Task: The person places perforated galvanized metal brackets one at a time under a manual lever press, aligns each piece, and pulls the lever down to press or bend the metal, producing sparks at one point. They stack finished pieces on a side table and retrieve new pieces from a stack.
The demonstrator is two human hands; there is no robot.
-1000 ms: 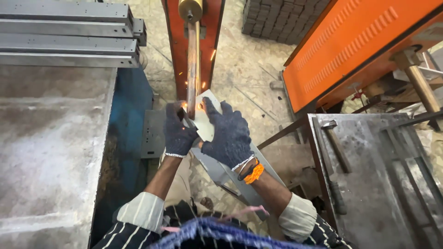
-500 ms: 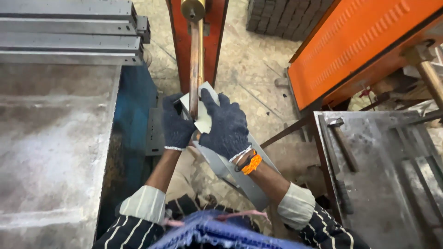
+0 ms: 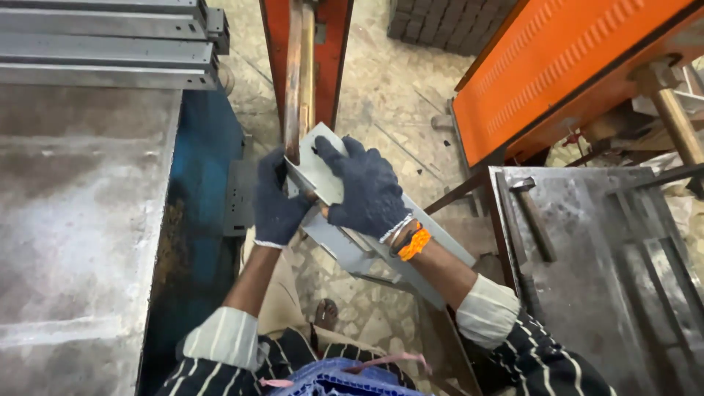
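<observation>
Sheet-metal bracket (image 3: 345, 220) | pale grey, bent | gripped by gloved left hand (image 3: 277, 205), right hand (image 3: 367, 189)

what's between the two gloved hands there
In the head view, the grey sheet-metal piece lies between the left hand and right hand, under the copper rod.

Honestly nothing here counts as a package, label, sign or screen. No boxes, no stickers or tags that I can make out, no displays anywhere in view.
</observation>
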